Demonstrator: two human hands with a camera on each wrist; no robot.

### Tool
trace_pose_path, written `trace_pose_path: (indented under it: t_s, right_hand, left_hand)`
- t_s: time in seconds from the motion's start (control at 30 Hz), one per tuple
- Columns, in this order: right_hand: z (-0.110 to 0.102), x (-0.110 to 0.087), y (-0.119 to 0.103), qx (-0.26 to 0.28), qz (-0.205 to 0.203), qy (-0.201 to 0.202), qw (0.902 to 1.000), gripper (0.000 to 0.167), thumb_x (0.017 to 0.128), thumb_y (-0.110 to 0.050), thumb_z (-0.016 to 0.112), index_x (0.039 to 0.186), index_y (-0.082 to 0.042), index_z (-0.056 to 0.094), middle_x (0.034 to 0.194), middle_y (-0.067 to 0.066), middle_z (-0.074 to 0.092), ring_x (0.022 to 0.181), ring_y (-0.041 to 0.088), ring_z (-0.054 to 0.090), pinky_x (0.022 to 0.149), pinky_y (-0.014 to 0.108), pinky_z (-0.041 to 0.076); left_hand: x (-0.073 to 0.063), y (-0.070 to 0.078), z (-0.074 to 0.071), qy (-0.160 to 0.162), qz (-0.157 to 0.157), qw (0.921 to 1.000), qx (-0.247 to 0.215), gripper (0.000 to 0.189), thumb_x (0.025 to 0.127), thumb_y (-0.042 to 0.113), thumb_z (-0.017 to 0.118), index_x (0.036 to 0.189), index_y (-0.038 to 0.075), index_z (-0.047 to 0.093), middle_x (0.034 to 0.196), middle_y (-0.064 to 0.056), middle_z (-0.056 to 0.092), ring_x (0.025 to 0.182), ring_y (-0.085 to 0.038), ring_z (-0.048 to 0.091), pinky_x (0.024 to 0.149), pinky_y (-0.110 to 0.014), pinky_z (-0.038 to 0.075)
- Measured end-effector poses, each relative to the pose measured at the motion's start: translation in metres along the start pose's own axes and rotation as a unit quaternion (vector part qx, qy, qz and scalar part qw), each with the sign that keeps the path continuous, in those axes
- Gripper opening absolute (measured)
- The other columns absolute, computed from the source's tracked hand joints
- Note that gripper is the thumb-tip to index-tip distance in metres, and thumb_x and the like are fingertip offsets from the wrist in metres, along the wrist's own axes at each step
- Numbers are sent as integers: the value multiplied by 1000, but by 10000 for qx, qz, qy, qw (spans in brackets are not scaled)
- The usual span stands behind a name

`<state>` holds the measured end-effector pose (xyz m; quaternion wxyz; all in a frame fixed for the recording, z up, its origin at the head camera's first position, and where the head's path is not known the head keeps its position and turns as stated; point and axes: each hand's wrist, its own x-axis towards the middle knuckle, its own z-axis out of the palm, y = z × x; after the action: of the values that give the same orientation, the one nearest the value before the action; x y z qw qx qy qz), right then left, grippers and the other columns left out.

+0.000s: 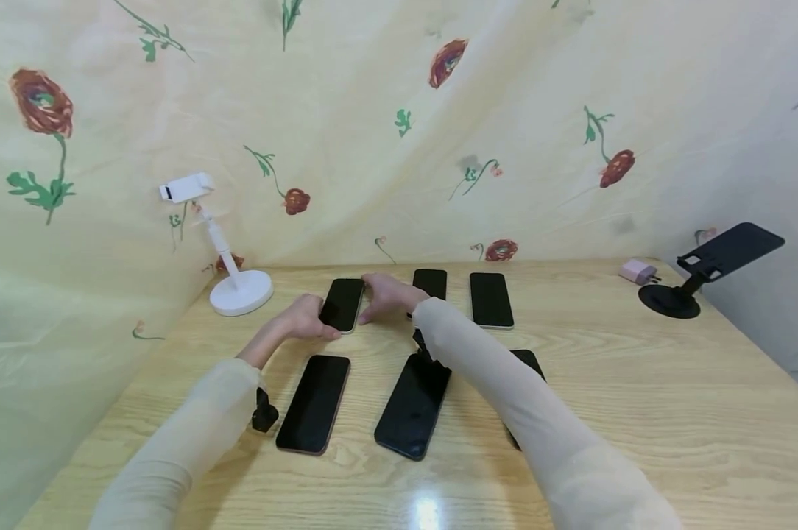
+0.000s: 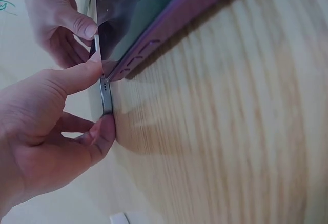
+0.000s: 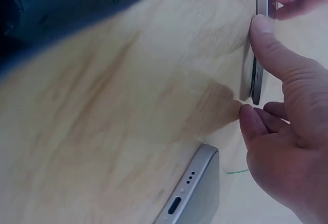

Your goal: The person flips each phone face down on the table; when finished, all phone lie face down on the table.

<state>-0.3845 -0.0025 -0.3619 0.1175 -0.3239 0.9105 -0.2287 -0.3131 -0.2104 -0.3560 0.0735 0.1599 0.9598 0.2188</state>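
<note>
At the back left of the table, a black-screened smartphone [image 1: 341, 304] lies face up between both hands. My left hand [image 1: 306, 319] grips its left end, thumb at the near edge and fingers at the far left. In the left wrist view, the left thumb [image 2: 82, 76] and fingertips pinch the phone's thin silver edge [image 2: 106, 96]. From the other side, my right hand [image 1: 389, 297] holds the phone's right edge, its thumb [image 3: 269, 44] along the side and its fingers curled at the far corner.
Two more phones lie in the back row, a middle one [image 1: 431, 283] and a right one [image 1: 492, 299]. The front row has a left phone [image 1: 313, 404], a middle phone [image 1: 412, 408] and one partly under the right sleeve [image 1: 530, 361]. A white stand [image 1: 241, 293], black stand [image 1: 669, 301] and charger [image 1: 638, 271] stand behind.
</note>
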Motion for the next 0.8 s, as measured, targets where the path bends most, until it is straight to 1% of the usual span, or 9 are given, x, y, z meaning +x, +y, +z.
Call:
trace_pose_path:
  t_s: [0.07,0.13,0.23,0.4,0.5,0.67,0.8]
  right_hand:
    - [0,0,1,177,28,-79,9998,99,81,-28,86,154,6,27,156,20,33,144,32,30,115,38,25]
    - [1,0,1,346,70,-133,9993,99,82,-27,86,155,4,26,158,18,31,145,30,28,116,38,24]
    - [2,0,1,442,139,-172,9988,99,82,-27,86,156,1,27,159,16,30,146,28,27,116,37,23]
    - [2,1,3,362,214,-219,9989,99,82,-29,86,157,-3,28,159,14,31,146,28,26,116,38,22]
    - [2,1,4,214,280,-261,9990,98,82,-32,85,158,-6,28,159,13,31,147,31,21,117,41,19]
    - [2,0,6,123,325,-331,9988,97,84,-34,83,159,-9,27,160,12,29,149,36,12,117,46,15]
    - [1,-1,8,42,337,-346,9988,96,85,-36,81,160,-11,25,161,12,28,148,34,13,117,47,18]
  left_hand:
    - [0,0,1,-29,5,9999,-110,34,80,21,84,89,-4,63,79,-9,61,73,-22,54,70,-35,47]
    - [0,1,1,-58,-18,9998,-167,34,80,21,84,90,-5,64,79,-8,61,74,-22,54,70,-35,47]
    - [0,2,2,-115,-86,9996,-256,34,81,21,83,93,-5,64,81,-9,62,75,-22,55,71,-35,47]
    - [1,3,3,-179,-242,9986,-423,37,82,20,83,99,-6,63,86,-10,63,79,-23,55,74,-36,47]
    - [2,3,4,-174,-249,9984,-480,36,82,20,83,96,-5,64,83,-9,60,77,-22,53,71,-34,46]
    - [1,4,5,-166,-176,9985,-493,32,82,19,83,89,-4,63,76,-6,56,71,-21,50,66,-32,43]
    - [1,7,4,-149,-79,9985,-514,30,82,18,83,89,-4,63,76,-6,57,72,-21,51,67,-33,44]
